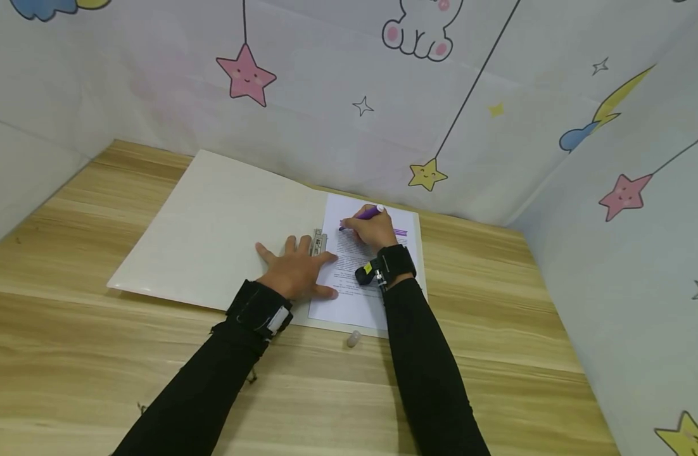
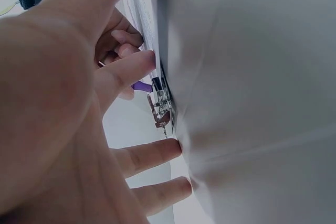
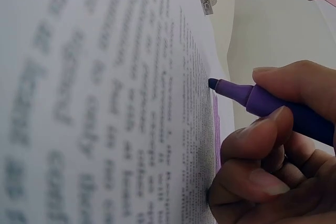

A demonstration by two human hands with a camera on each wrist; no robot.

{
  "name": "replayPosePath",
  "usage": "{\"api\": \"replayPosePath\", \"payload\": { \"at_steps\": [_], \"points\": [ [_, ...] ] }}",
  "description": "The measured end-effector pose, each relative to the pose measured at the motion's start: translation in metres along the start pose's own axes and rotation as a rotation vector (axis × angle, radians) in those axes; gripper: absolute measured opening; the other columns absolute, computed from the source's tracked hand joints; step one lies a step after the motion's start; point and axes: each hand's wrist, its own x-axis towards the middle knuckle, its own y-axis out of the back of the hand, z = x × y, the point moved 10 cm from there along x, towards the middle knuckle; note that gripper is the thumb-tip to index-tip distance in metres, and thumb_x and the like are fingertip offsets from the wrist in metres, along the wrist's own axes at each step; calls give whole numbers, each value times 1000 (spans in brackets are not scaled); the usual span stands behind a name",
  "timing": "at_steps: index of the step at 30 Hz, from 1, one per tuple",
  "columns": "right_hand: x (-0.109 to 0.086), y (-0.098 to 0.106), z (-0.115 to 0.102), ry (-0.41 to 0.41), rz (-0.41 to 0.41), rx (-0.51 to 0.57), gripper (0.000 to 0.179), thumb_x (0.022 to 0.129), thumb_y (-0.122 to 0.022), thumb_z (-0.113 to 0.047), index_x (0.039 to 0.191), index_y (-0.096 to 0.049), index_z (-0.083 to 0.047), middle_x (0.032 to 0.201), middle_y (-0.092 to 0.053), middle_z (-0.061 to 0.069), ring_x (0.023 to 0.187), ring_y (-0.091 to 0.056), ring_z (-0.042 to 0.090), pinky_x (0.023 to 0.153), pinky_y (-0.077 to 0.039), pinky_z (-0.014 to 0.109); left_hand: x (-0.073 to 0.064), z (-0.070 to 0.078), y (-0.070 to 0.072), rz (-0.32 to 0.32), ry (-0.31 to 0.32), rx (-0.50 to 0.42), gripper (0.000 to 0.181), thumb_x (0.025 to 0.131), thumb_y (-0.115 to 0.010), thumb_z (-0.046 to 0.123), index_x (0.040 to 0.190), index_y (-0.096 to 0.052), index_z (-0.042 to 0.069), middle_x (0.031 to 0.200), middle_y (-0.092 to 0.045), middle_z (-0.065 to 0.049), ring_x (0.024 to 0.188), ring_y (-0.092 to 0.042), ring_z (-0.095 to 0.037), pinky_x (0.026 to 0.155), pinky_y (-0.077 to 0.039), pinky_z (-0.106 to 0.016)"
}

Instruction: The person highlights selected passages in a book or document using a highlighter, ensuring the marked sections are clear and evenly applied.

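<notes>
My right hand point(image 1: 377, 231) pinches a purple highlighter point(image 3: 294, 109) between thumb and fingers. Its dark tip point(image 3: 212, 83) is right at the printed sheet point(image 1: 346, 310), near the left end of the upper text lines. Purple strokes point(image 1: 401, 233) mark text near the top of the sheet. Spread flat, my left hand point(image 1: 294, 275) lies across the fold of an open white folder point(image 1: 229, 215); thumb and index finger reach onto the sheet's left edge. A metal clip point(image 1: 320, 237) shows just beyond its fingers, along the fold.
A small pale cap point(image 1: 353, 339) lies on the wooden table point(image 1: 303, 392) just in front of the folder. White wall panels point(image 1: 326, 139) with cartoon stars stand behind and on both sides of the table.
</notes>
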Motion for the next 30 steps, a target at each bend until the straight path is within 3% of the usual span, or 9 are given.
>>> {"api": "replayPosePath", "payload": {
  "at_steps": [30],
  "points": [
    [3,9,2,6,-1,-54,23,80,-81,-14,75,-58,-9,60,-57,5,51,-50,17,47,-36,30,1,3,-1,25,11,10,77,82,-74,62,149,-49,34,150,-34,-23,139,-25,-47,93,-5,-88]
  ]
}}
